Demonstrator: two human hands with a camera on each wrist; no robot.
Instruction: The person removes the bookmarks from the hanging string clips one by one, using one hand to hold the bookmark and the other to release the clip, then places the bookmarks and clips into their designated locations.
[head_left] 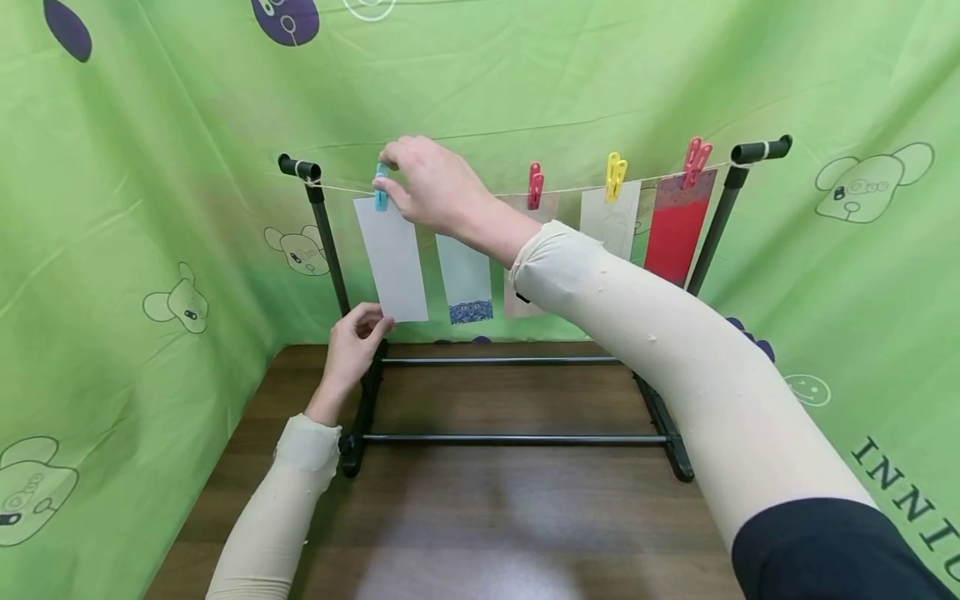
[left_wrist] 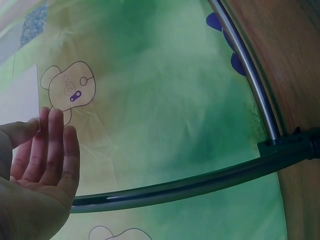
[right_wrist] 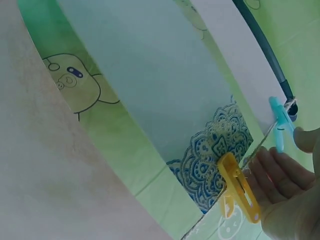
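At the left end of a thin string (head_left: 345, 190), a plain white paper card (head_left: 393, 271) hangs beneath a light blue clothespin (head_left: 381, 200). My right hand (head_left: 438, 185) pinches this clothespin between thumb and fingers, as the right wrist view shows beside the clothespin's legs (right_wrist: 280, 120). Lower down, my left hand (head_left: 351, 343) holds the card's bottom left corner between thumb and fingertips. In the left wrist view the card's corner (left_wrist: 22, 100) meets the thumb, and the other fingers are nearly straight.
Further along the string hang a pale blue card (head_left: 467, 279) with a yellow clothespin (right_wrist: 239, 190), a beige card (head_left: 521, 304), a white card (head_left: 609, 221) and a red card (head_left: 678, 225). A black rack (head_left: 327, 237) carries the string above a wooden table (head_left: 487, 517). Green cloth (head_left: 480, 75) surrounds it.
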